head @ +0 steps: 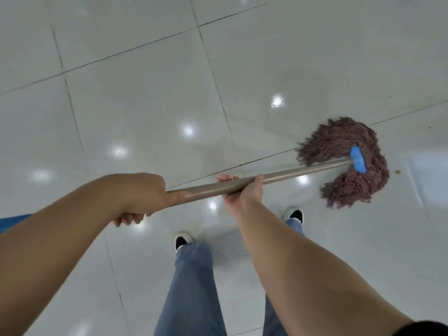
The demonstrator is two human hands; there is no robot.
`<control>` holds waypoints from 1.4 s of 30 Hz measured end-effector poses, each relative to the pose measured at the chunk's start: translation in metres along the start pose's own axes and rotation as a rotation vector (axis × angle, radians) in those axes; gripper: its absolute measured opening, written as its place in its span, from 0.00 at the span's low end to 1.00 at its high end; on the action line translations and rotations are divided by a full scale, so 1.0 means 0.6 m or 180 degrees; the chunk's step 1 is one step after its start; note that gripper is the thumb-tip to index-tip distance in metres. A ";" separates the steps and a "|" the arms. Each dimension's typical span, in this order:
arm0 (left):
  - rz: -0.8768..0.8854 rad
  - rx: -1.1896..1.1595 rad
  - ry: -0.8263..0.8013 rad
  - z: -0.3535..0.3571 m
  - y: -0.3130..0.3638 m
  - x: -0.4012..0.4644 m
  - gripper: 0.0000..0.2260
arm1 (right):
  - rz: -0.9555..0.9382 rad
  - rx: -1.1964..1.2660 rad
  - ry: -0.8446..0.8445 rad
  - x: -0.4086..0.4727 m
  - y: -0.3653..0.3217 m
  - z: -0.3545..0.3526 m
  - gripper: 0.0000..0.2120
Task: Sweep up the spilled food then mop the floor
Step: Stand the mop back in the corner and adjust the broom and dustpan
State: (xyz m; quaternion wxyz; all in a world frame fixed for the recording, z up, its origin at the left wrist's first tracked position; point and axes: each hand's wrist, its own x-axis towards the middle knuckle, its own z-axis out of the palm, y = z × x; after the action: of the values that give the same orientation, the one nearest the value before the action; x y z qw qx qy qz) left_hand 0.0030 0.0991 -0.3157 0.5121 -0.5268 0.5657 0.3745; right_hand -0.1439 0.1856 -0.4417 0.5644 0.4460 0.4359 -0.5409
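A mop with a brown string head (346, 161) and a blue clamp (357, 159) lies spread on the glossy white tiled floor (145, 105) at the right. Its tan handle (291, 174) runs leftwards to me. My left hand (143, 192) is wrapped around the handle's near end. My right hand (242, 190) grips the handle further along, towards the mop head. A small brown crumb (397, 171) lies on the tile just right of the mop head, and tiny specks (429, 127) sit farther right.
My feet in dark shoes with white toes (181, 241) (294, 214) and my jeans-clad legs stand below the handle. A blue edge (14, 220) shows at the far left. Ceiling lights reflect off the tiles.
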 end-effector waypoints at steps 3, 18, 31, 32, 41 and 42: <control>0.0163 -0.0078 -0.0095 0.006 0.202 0.036 0.32 | -0.0048 0.0064 0.0158 0.023 -0.199 -0.043 0.29; 0.1040 -0.0839 -0.1062 0.113 0.819 -0.020 0.25 | -0.0843 0.0145 0.0751 -0.044 -0.739 -0.255 0.24; 0.2749 -0.2729 -0.1203 -0.029 0.772 -0.302 0.19 | -0.2651 -0.0347 0.0221 -0.350 -0.679 -0.125 0.25; 0.2885 -0.2808 -0.1218 -0.034 0.771 -0.323 0.20 | -0.2775 -0.0421 0.0169 -0.377 -0.676 -0.122 0.23; 0.3664 -0.2804 -0.1409 -0.021 0.836 -0.449 0.27 | -0.3489 -0.0669 -0.0091 -0.517 -0.726 -0.147 0.30; 0.3726 -0.2831 -0.1444 -0.017 0.853 -0.461 0.29 | -0.3561 -0.0715 -0.0109 -0.528 -0.739 -0.156 0.31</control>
State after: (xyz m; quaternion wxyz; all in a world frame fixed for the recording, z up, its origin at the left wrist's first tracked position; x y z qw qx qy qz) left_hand -0.5221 0.2321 -0.1034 0.0740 -0.2083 0.4295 0.8756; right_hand -0.5987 0.3397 -0.1679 0.2431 0.0757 0.6513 -0.7148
